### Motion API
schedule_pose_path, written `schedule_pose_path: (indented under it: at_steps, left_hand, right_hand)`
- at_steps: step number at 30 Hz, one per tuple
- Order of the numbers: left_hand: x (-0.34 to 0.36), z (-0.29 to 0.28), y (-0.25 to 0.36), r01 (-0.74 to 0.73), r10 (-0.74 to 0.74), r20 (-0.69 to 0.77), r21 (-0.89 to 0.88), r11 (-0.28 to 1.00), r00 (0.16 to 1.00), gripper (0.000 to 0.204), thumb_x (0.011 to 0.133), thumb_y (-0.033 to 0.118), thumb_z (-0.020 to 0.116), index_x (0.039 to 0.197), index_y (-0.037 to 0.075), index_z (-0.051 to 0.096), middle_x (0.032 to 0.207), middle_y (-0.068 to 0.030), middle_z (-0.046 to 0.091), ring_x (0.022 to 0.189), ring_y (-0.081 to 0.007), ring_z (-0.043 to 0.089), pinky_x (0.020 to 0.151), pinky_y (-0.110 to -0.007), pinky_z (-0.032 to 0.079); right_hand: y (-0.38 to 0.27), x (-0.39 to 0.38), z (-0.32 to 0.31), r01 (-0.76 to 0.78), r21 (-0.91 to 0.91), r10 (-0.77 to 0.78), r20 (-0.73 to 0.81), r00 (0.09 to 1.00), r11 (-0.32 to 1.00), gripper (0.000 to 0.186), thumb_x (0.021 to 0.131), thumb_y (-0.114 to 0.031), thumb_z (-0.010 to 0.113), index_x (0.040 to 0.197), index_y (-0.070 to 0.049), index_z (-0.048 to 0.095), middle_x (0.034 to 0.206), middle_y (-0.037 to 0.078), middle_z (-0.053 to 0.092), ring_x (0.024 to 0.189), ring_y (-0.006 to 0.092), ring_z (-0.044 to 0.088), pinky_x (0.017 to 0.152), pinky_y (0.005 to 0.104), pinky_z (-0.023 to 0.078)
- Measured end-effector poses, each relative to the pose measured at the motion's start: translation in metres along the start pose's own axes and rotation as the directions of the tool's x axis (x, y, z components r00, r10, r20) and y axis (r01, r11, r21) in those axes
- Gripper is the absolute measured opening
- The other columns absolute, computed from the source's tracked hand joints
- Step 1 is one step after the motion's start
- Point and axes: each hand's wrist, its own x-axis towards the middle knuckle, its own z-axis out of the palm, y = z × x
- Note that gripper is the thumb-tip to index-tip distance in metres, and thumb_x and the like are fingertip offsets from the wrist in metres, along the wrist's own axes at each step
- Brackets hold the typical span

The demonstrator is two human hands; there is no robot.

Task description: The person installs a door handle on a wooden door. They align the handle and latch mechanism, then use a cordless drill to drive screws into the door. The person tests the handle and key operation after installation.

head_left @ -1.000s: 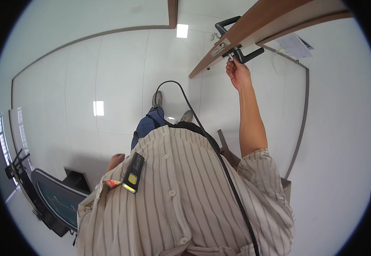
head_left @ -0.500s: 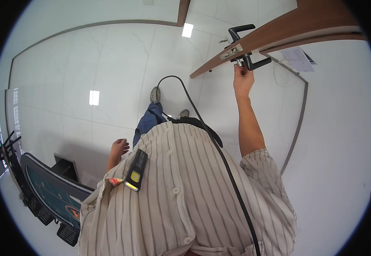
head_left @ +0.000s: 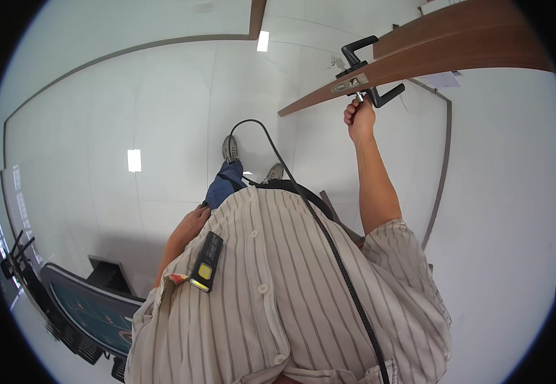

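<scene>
My right hand (head_left: 361,120) is raised to the edge of a brown wooden door (head_left: 444,45). Its fingers are curled round a small silver piece (head_left: 359,96) that sticks out under the lock; its exact kind does not show. A black lever handle (head_left: 388,96) is just beside my fingers, and another black lever handle (head_left: 356,48) is on the door's far face. Between them a metal latch plate (head_left: 353,83) sits in the door edge. My left hand (head_left: 193,222) hangs low at my hip, its fingers laid against my blue trousers (head_left: 225,182), with nothing seen in it.
Small keys (head_left: 336,63) hang at the door's far side. A black cable (head_left: 278,150) loops down my front. A black flashlight (head_left: 207,262) is clipped to my striped shirt. At the lower left stands a dark monitor (head_left: 92,307). A wall (head_left: 508,192) lies at right.
The door edge has swung slightly toward me. My right hand has turned and closed further round the silver piece. My left hand has moved right and up against the trousers.
</scene>
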Motion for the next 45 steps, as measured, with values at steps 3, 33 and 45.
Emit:
schedule_pose_path:
  at_steps: [3,33,45]
  left_hand:
    - [0.016,-0.016,-0.005,0.026,-0.03,0.04,0.11,0.994,0.999,0.055,0.098,0.043,0.046,0.123,-0.004,0.06,0.128,-0.0294,0.059,0.119,-0.0457,0.055,0.101,-0.045,0.045]
    - [0.03,-0.181,-0.08,-0.668,0.468,0.479,0.572,0.476,0.743,0.027,0.098,0.023,0.057,0.116,0.002,0.055,0.138,-0.0247,0.053,0.095,-0.0433,0.066,0.079,-0.049,0.057]
    - [-0.018,-0.221,0.022,-0.65,0.147,0.646,0.676,0.347,0.749,0.036,0.091,0.024,0.07,0.124,0.01,0.067,0.134,-0.0224,0.061,0.121,-0.0411,0.06,0.101,-0.042,0.05]
  right_hand:
    - [-0.009,-0.004,0.004,-0.133,0.07,0.137,-0.05,0.989,0.989,0.045,0.105,-0.047,0.035,0.071,-0.018,0.04,0.058,-0.003,0.037,0.05,0.0112,0.033,0.046,0.0261,0.024]
    - [0.212,-0.225,0.002,-0.128,-0.254,0.074,-0.212,0.974,0.959,0.037,0.102,-0.041,0.054,0.09,-0.007,0.061,0.084,0.004,0.069,0.067,0.0095,0.058,0.059,0.0259,0.047]
    - [0.407,-0.393,0.032,-0.214,0.081,0.227,-0.439,0.869,0.974,0.033,0.096,-0.035,0.061,0.096,-0.003,0.066,0.085,0.007,0.07,0.069,0.0135,0.061,0.061,0.0285,0.051]
